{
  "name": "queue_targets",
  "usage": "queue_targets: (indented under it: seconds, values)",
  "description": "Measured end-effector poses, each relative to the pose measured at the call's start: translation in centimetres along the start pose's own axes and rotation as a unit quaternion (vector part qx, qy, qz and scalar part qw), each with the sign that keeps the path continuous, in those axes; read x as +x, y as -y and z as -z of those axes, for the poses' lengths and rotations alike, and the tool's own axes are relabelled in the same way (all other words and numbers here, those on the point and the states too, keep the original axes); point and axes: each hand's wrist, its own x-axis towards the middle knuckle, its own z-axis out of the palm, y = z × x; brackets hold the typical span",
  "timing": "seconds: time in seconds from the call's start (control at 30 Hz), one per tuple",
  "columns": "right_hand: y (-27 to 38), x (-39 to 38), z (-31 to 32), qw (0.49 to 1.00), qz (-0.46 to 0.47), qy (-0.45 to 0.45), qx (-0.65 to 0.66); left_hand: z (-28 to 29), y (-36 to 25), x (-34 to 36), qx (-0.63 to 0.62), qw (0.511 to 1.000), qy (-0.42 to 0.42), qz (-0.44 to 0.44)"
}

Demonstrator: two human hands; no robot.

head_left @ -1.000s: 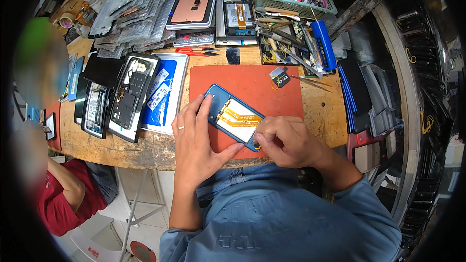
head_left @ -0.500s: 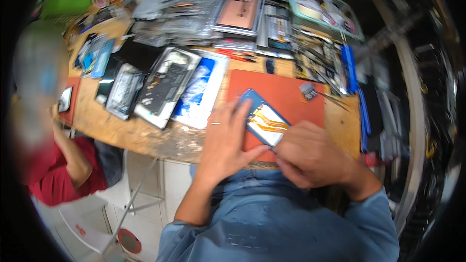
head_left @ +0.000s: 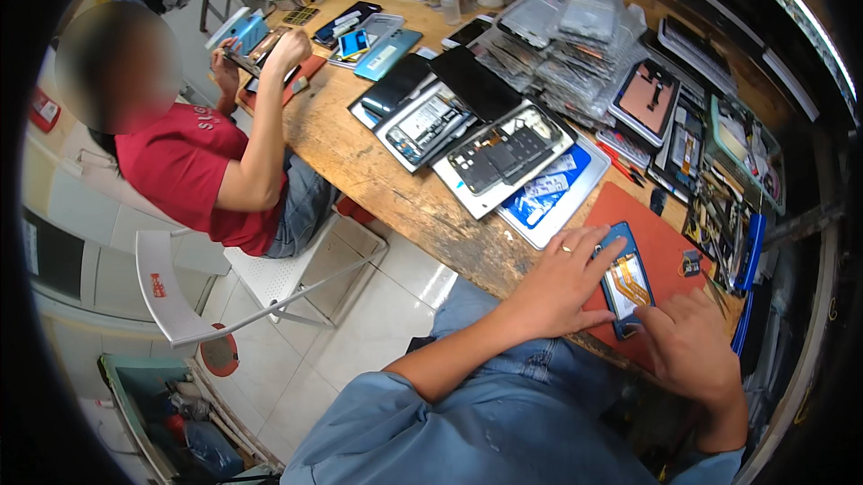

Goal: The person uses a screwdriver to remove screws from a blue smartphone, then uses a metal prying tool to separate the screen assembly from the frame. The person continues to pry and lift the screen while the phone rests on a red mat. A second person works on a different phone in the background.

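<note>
An opened blue phone [head_left: 620, 271], its battery and orange flex cables showing, lies on a red-orange mat [head_left: 661, 238] at the table's near edge. My left hand [head_left: 562, 283] holds it from the left, fingers across its upper part and thumb at its lower left side. At the phone's lower right is my right hand [head_left: 697, 341], with bent fingers and its foremost digit at the phone's lower end. Whatever those fingers may pinch is hidden. A small dark part [head_left: 689, 262] sits on the mat to the right, near tweezers [head_left: 716, 296].
Left of the mat lie opened tablets [head_left: 503, 157] and a white tray [head_left: 575, 206] with a blue sheet. Bagged parts [head_left: 584, 53] are piled behind. A tool holder [head_left: 719, 220] stands at right. A co-worker in a red shirt [head_left: 193, 170] sits at left, handling a device.
The view has swung left, bringing the co-worker and chair fully in. My right hand's fist has loosened beside the phone's lower end; my left hand stays on the phone.
</note>
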Motion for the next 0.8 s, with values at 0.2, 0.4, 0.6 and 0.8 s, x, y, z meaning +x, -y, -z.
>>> queue_targets:
  seconds: [0.2, 0.4, 0.6, 0.8]
  values:
    - [0.0, 0.6, 0.2, 0.999, 0.019, -0.015, 0.021, 0.4, -0.3, 0.0, 0.019, 0.999, -0.032, -0.028]
    - [-0.1, 0.1, 0.2, 0.997, 0.039, -0.038, 0.049, -2.5, -1.4, -1.1, 0.004, 0.994, 0.024, -0.104]
    - [-0.6, -0.4, -0.6, 0.999, 0.036, -0.028, 0.025, -4.0, -2.7, -1.2, 0.041, 0.994, 0.025, -0.094]
    - [-0.3, -0.8, -0.8, 0.999, 0.031, -0.027, -0.011, -3.3, -4.7, -1.4, 0.148, 0.984, 0.063, -0.074]
